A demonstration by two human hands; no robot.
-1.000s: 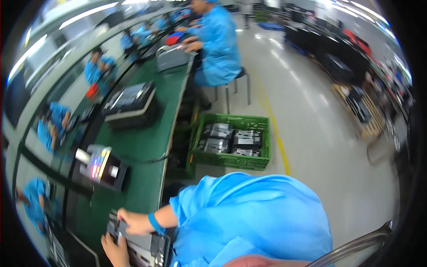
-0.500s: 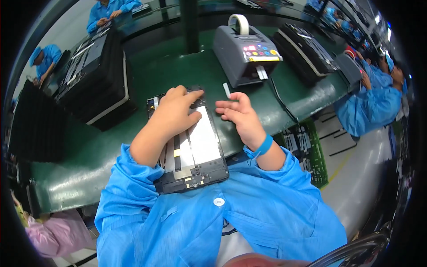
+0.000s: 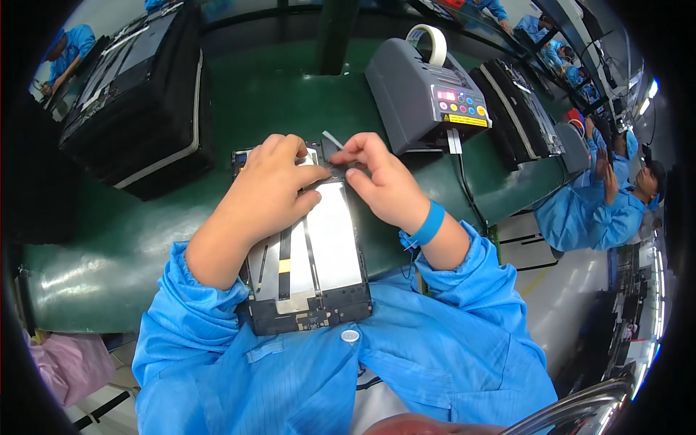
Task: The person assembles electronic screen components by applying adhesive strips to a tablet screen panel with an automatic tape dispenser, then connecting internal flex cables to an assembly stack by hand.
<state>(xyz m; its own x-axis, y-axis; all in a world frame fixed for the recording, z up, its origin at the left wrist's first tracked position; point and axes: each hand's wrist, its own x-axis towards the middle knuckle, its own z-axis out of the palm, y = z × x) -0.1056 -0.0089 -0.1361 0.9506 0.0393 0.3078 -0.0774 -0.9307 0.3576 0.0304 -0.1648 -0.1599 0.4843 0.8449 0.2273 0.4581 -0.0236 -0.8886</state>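
An opened flat tablet-like device (image 3: 319,254) with a silver inner plate and black frame lies on the green bench in front of me. My left hand (image 3: 272,185) rests on its upper left part, fingers pressing near the top edge. My right hand (image 3: 377,174) meets it at the top edge, pinching a small pale strip there. A blue wrist strap (image 3: 428,225) circles my right wrist. Both sleeves are blue.
A grey tape dispenser (image 3: 424,94) with a tape roll and coloured buttons stands just beyond my right hand. A black stack of devices (image 3: 138,101) sits at the left, another (image 3: 518,109) at the right. People in blue work at the far right and top left.
The view swung from the aisle down to the bench. Both hands have closed in on the top edge of the device, fingertips now meeting there.
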